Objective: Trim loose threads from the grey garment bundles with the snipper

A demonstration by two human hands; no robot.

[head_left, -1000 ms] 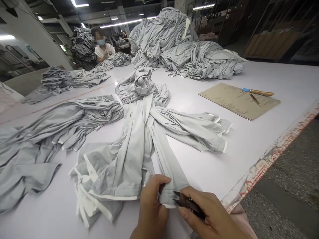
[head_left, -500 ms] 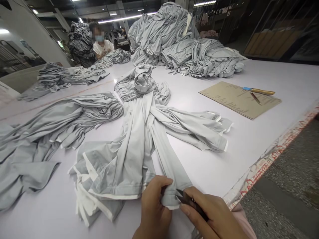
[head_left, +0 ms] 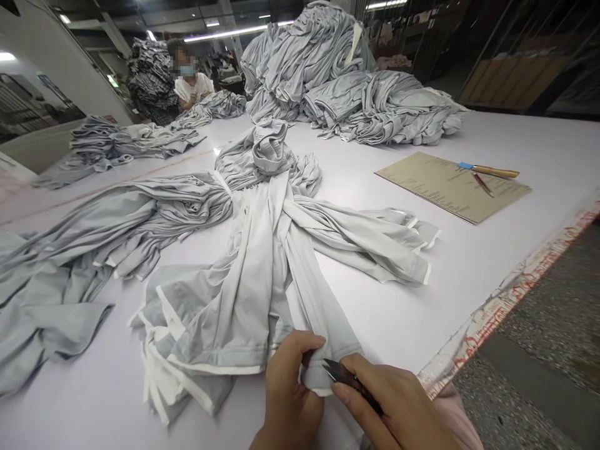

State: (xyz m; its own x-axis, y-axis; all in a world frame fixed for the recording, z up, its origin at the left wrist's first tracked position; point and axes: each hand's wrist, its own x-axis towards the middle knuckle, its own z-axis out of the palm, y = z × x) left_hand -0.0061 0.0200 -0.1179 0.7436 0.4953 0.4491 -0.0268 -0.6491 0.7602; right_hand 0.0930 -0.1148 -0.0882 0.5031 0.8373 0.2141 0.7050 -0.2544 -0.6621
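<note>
Grey trousers [head_left: 253, 275] with white-edged hems lie spread toward me in the head view. My left hand [head_left: 293, 381] is closed on one leg's hem [head_left: 319, 377], pinching the cloth between thumb and fingers. In my right hand [head_left: 384, 394] is a pair of dark thread snips [head_left: 349, 378]. Their pointed tips lie over the hem, close to my left thumb. Whether the blades touch the cloth I cannot tell. Another leg [head_left: 365, 240] stretches to the right, and a gathered waistband [head_left: 269, 150] is bunched at the far end.
Large heaps of grey garments [head_left: 314, 56] stand at the back of the table. More grey garments [head_left: 140, 212] lie at left. A brown card [head_left: 422, 181] holds a wooden-handled tool [head_left: 494, 170] and a pen [head_left: 482, 185]. A masked person [head_left: 192, 84] is behind. The table edge [head_left: 506, 300] runs along the right.
My right hand and the snips have shifted slightly left, the tips further over the hem, and the blades look closer together. My left hand keeps its hold.
</note>
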